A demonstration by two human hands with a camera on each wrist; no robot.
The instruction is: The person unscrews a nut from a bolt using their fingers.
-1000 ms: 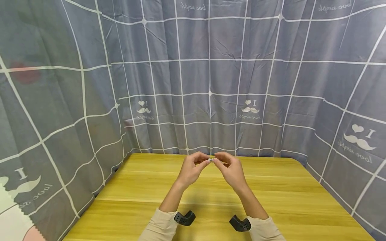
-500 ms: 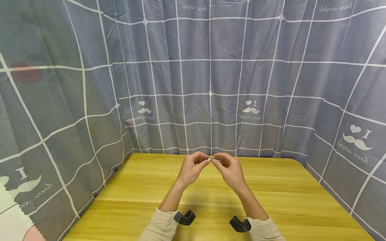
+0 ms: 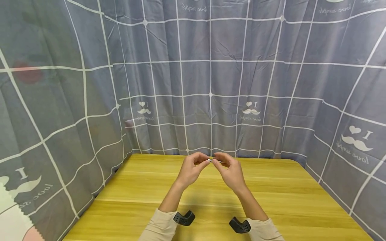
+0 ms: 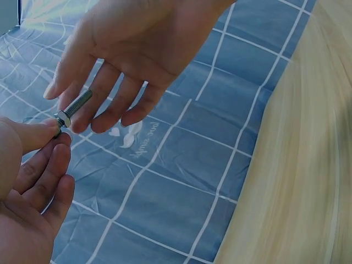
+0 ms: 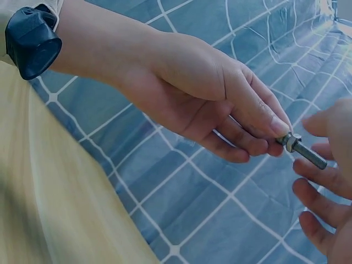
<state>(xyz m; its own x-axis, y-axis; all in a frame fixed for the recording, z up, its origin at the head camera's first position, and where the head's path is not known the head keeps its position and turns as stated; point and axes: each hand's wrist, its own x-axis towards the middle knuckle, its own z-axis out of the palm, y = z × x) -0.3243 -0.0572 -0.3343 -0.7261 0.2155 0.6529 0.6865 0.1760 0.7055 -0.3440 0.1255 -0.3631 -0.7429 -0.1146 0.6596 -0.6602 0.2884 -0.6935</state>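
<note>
A metal bolt with a threaded shank [image 4: 80, 103] is pinched between the thumb and index finger of my left hand [image 3: 190, 169]. On the shank, right beside the left fingertips, sits a hex nut [image 5: 291, 142]; the bolt's end beyond the pinch is hidden by the fingers. My right hand [image 3: 232, 169] faces it from the other side, thumb and fingers spread loosely around the nut and shank. In the left wrist view the right hand [image 4: 146, 47] shows a gap between its thumb tip and the nut. Both hands are raised above the table's far part.
A yellow wood-grain table [image 3: 144, 187] lies beneath the hands. Grey curtains [image 3: 193, 77] with white grid lines hang behind it and at both sides. Black wrist devices [image 3: 184, 218] sit on both sleeves. A pale cloth corner [image 3: 15, 217] shows at the lower left.
The right thumb and fingertips have shifted slightly around the bolt, and less metal shows between the hands. Both forearms have stayed nearly in place.
</note>
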